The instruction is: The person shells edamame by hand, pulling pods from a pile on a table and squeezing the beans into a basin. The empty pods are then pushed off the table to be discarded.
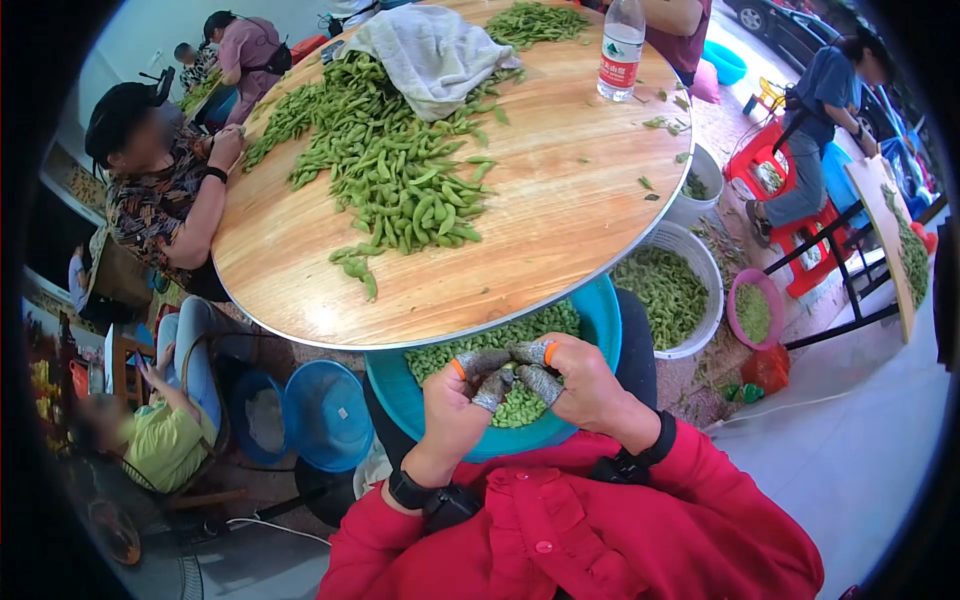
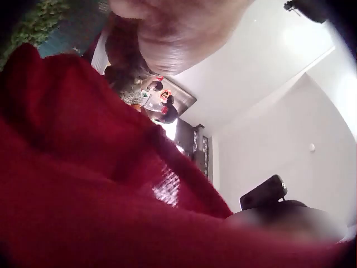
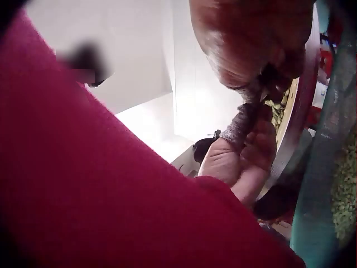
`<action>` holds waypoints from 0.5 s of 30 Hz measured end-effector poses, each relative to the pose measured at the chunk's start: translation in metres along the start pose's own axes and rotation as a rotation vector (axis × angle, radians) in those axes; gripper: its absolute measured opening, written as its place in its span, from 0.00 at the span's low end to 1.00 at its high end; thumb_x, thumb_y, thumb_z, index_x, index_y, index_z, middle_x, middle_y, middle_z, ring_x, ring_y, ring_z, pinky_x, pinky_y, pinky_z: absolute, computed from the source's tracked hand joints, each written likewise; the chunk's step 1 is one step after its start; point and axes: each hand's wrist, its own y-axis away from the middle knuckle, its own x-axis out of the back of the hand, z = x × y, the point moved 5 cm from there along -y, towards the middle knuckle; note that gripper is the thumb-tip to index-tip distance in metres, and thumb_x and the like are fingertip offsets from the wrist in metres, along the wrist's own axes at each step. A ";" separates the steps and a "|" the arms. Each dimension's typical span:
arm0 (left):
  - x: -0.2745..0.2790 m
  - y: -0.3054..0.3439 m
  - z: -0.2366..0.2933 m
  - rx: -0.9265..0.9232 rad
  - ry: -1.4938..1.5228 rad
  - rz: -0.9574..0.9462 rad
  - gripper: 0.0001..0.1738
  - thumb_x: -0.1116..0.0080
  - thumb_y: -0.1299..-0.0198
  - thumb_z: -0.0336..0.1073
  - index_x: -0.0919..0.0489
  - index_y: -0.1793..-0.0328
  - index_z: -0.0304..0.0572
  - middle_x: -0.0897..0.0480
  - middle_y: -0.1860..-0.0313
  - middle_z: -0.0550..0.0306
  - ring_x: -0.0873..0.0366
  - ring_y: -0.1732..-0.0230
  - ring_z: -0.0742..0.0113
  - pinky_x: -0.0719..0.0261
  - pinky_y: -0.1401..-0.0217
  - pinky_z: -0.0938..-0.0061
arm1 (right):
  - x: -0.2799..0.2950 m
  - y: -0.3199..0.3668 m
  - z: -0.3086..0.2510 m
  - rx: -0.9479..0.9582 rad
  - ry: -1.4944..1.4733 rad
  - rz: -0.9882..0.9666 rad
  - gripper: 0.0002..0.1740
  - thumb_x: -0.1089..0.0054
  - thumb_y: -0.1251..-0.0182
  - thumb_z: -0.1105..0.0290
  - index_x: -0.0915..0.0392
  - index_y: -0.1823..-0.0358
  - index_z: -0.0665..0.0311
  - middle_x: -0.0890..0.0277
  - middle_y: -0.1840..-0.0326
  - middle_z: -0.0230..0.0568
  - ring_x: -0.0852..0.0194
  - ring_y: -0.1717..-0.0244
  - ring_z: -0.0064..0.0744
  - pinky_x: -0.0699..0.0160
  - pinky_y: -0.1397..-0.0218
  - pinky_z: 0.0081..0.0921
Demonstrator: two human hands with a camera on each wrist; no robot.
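Note:
Both hands meet above the shelled beans point(image 1: 518, 405) in a teal basin point(image 1: 602, 325), just below the table edge. Grey coverings wrap several fingertips, with orange bands near the thumbs. The left hand point(image 1: 455, 405) has its thumb and fingers bent towards the right hand point(image 1: 592, 390), and their tips touch or nearly touch. Whether a pod lies between them is hidden by the fingers. In the right wrist view the right hand point(image 3: 251, 44) is above the left hand point(image 3: 240, 162), fingertips together in shadow. Only the palm side of the left hand point(image 2: 178, 33) shows in the left wrist view.
The round wooden table point(image 1: 560, 180) holds a heap of green pods point(image 1: 400, 180), a grey cloth point(image 1: 425, 60) and a water bottle point(image 1: 620, 50). A white basket of pods point(image 1: 660, 290) stands right, blue basins point(image 1: 328, 415) left. Other people sit around.

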 end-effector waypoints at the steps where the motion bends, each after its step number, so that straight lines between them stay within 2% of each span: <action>1: 0.000 0.001 0.001 0.007 -0.030 -0.014 0.13 0.46 0.50 0.18 0.26 0.57 0.31 0.22 0.64 0.58 0.25 0.64 0.77 0.26 0.61 0.83 | 0.001 0.000 -0.002 0.037 0.024 0.012 0.12 0.46 0.59 0.82 0.28 0.68 0.69 0.35 0.77 0.48 0.35 0.72 0.50 0.35 0.71 0.37; 4: 0.000 0.001 0.002 -0.013 -0.016 -0.018 0.12 0.46 0.50 0.19 0.26 0.57 0.31 0.22 0.63 0.58 0.25 0.63 0.76 0.26 0.59 0.82 | 0.001 -0.002 -0.006 0.114 0.078 0.028 0.12 0.47 0.63 0.83 0.30 0.71 0.69 0.35 0.76 0.48 0.36 0.71 0.52 0.36 0.71 0.38; 7: -0.001 -0.001 0.005 -0.106 -0.017 0.024 0.11 0.45 0.51 0.18 0.25 0.59 0.33 0.21 0.69 0.58 0.24 0.71 0.75 0.24 0.69 0.83 | 0.000 -0.003 -0.006 0.113 0.090 0.000 0.13 0.48 0.65 0.84 0.30 0.71 0.70 0.36 0.76 0.48 0.37 0.70 0.52 0.37 0.71 0.39; 10: 0.000 -0.002 0.004 -0.102 -0.016 0.020 0.11 0.45 0.52 0.18 0.25 0.60 0.33 0.21 0.69 0.58 0.24 0.71 0.75 0.24 0.69 0.83 | -0.001 -0.003 -0.001 0.091 0.078 -0.012 0.12 0.49 0.64 0.84 0.31 0.72 0.69 0.36 0.76 0.48 0.37 0.71 0.52 0.37 0.71 0.38; 15: 0.004 -0.004 -0.005 0.037 0.084 0.017 0.10 0.44 0.52 0.19 0.26 0.61 0.34 0.21 0.70 0.57 0.24 0.73 0.74 0.24 0.71 0.82 | -0.003 -0.004 0.002 0.002 -0.064 0.066 0.06 0.47 0.58 0.82 0.32 0.75 0.69 0.37 0.78 0.48 0.37 0.74 0.50 0.37 0.73 0.35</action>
